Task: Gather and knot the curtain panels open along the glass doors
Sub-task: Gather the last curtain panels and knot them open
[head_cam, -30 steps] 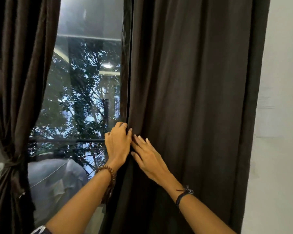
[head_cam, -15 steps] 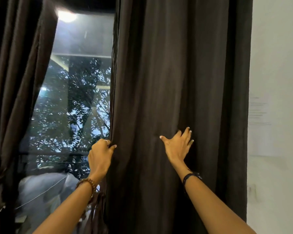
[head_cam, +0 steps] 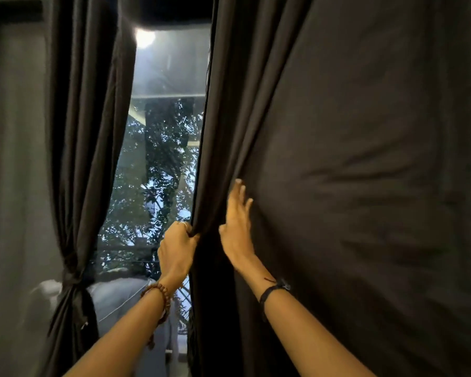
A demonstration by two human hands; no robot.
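Curtain point(head_cam: 337, 159): soft, heavy drape; my left hand point(head_cam: 176, 248) clamps its edge, my right hand point(head_cam: 235, 221) presses flat, fingers apart, gathering folds.

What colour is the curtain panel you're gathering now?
Plain dark brown curtain panel, no pattern; head view.

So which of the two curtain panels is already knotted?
The left curtain panel, cinched into a knot low down; the right curtain panel hangs loose in both hands.
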